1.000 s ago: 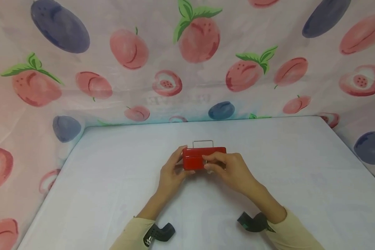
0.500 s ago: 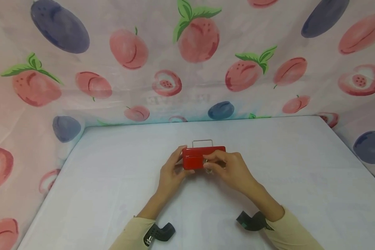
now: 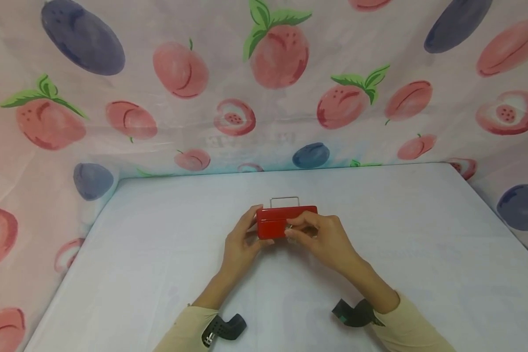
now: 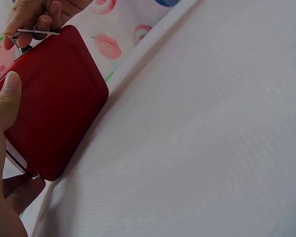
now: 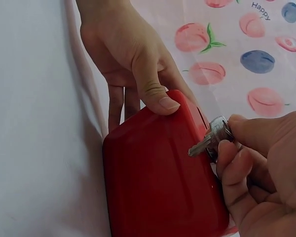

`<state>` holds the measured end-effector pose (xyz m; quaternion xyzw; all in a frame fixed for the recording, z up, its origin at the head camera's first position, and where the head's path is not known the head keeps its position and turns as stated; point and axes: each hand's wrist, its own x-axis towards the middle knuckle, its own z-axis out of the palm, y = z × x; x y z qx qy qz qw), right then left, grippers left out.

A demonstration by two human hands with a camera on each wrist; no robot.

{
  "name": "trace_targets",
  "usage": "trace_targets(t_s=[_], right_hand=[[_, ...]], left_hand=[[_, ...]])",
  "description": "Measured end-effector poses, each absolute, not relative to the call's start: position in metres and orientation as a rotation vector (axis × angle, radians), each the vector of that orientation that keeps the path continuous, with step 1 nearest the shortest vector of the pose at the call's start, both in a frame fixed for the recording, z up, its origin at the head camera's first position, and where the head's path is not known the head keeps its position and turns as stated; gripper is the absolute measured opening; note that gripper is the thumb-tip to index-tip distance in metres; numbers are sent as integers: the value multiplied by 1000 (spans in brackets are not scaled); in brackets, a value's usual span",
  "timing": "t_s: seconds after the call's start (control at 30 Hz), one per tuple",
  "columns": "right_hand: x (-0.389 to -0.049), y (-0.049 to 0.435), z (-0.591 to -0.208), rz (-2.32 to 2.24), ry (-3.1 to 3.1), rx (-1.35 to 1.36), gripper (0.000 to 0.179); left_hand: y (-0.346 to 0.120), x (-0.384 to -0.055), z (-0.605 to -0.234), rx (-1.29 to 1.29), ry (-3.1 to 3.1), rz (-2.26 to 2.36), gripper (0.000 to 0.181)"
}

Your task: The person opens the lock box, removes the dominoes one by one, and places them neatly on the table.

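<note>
A small red cash box [image 3: 271,228] with a thin wire handle [image 3: 284,197] sits on the white-covered table, mid-view in the head view. My left hand [image 3: 239,247] grips its left end, thumb along the near edge and fingers around the far side. At the front face, my right hand [image 3: 330,239] pinches a small metal piece at the lock [image 4: 20,52] between thumb and forefinger. A loose key [image 5: 200,147] hangs from it on a ring, clearest in the right wrist view. The fingertips hide most of the pinched piece.
White cloth [image 3: 136,274] covers the table around the box. A fruit-printed curtain [image 3: 167,117] rises behind and along both sides. A black wrist camera [image 3: 231,327] sits on the left sleeve and another wrist camera [image 3: 356,313] on the right.
My right thumb and fingertips have shifted slightly at the lock, and the dangling key has changed its angle. The box and my left hand stay in place.
</note>
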<state>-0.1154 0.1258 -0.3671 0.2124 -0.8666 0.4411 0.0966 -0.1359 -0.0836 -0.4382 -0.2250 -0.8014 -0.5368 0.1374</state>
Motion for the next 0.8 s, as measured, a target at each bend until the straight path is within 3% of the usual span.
trace_targets(t_s=[0.8], right_hand=[[-112,122,-368,1363,-2534,523,16]], left_hand=[[-83,-136,-439,-642,-2309,-1543,78]])
